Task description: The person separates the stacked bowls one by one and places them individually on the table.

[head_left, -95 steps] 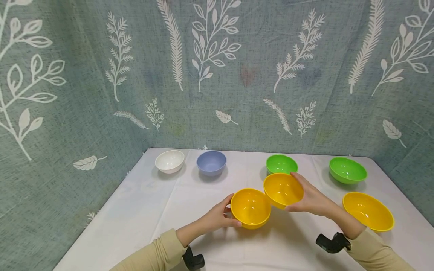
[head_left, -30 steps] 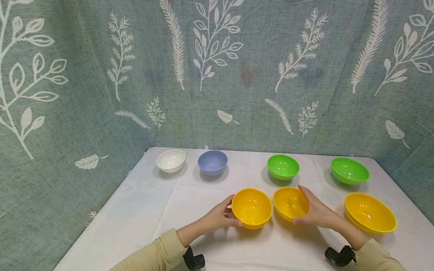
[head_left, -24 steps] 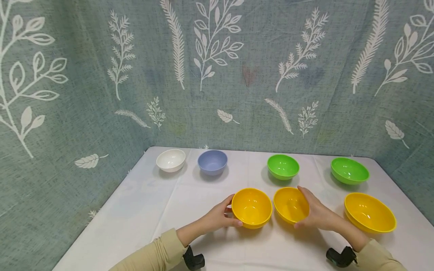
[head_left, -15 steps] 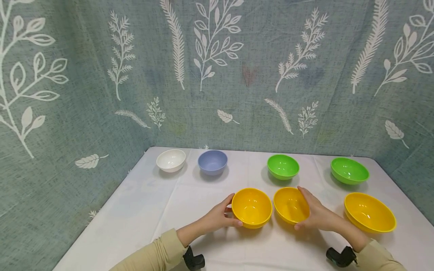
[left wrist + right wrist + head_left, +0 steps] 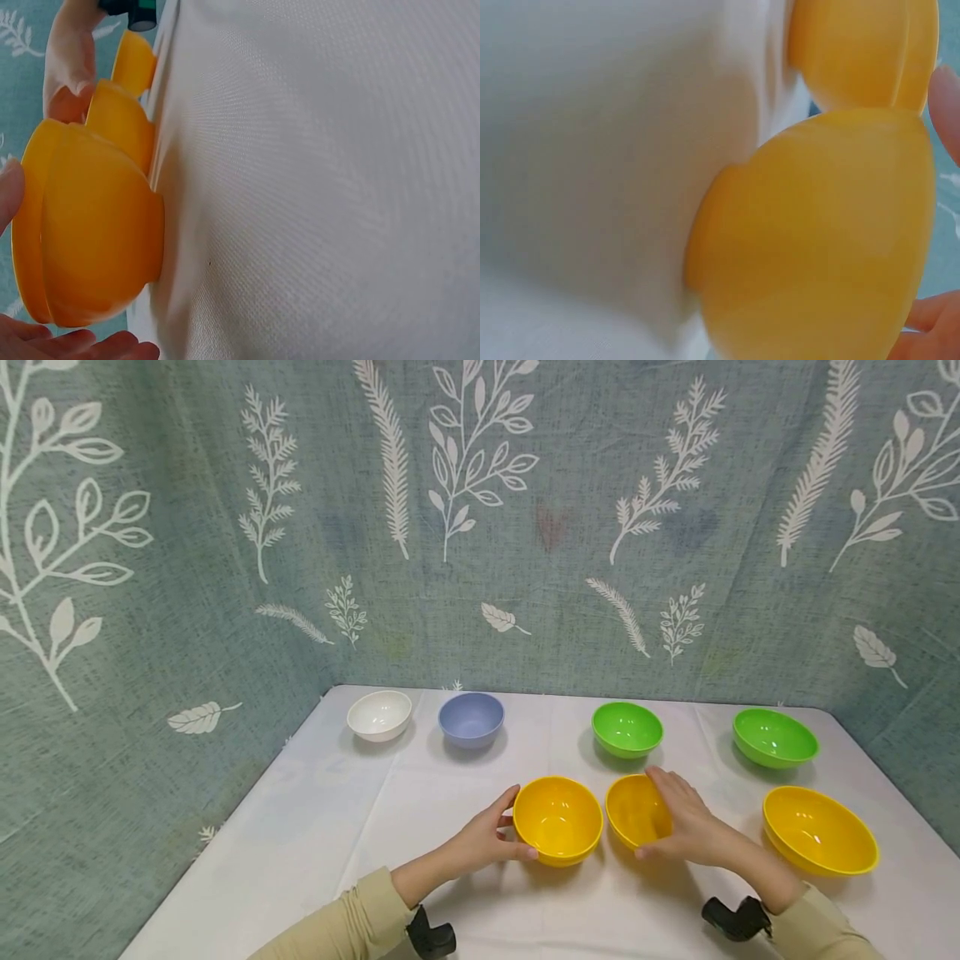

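In the head view my left hand [image 5: 480, 839] curves round the left side of a glossy yellow bowl [image 5: 558, 818], thumb at the near rim. A second rim line shows under its top rim, like two nested bowls. My right hand [image 5: 686, 822] reaches over the right part of another yellow bowl [image 5: 633, 810], thumb and fingers spread across its rim. That bowl [image 5: 817, 240] stands on its foot on the cloth in the right wrist view, thumb [image 5: 946, 105] just off the rim. The two bowls sit side by side, rims close together.
A wider yellow bowl [image 5: 817, 831] stands right of my right hand. Along the back are a white bowl [image 5: 378, 716], a blue bowl [image 5: 471, 720] and two green bowls [image 5: 627, 729]. The table has a white cloth [image 5: 300, 827]; a leaf-patterned curtain [image 5: 480, 527] hangs behind.
My right hand has lowered its yellow bowl beside the left one. Since half a second ago it has slid left over that bowl, which stays put. The left hand has kept its place.
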Action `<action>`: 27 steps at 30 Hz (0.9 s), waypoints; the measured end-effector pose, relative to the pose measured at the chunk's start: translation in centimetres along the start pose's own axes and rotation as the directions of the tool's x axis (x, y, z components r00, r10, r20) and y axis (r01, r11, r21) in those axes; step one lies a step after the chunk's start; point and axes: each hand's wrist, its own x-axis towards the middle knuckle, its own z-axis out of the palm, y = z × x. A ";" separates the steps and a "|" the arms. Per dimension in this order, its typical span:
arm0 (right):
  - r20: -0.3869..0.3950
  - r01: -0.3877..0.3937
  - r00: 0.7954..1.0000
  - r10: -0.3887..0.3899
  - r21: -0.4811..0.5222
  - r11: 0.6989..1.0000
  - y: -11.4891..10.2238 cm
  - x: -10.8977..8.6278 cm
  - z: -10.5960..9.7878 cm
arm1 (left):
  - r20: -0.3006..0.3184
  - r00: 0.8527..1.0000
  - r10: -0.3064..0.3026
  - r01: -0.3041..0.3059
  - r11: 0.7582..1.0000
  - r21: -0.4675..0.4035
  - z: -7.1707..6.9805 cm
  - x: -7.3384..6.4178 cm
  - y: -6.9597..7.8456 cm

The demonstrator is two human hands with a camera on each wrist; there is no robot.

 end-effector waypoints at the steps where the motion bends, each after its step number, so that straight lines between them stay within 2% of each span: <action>1: 0.001 -0.002 1.000 0.002 0.003 1.000 -0.2 0.1 0.0 | -0.002 1.000 0.001 -0.001 1.000 -0.002 0.0 0.0 0.0; 8: 0.002 0.002 1.000 -0.002 0.013 1.000 -1.2 0.8 0.3 | -0.016 1.000 0.013 -0.013 1.000 -0.009 0.2 0.0 0.2; 14: -0.004 0.054 0.999 -0.054 -0.014 0.998 -1.8 1.4 0.9 | -0.023 1.000 0.015 -0.016 1.000 -0.012 0.3 0.1 0.1; 27: 0.060 0.059 0.996 -0.059 0.008 0.998 -2.7 2.5 1.7 | -0.035 0.999 0.034 -0.033 0.999 0.017 0.3 0.1 0.3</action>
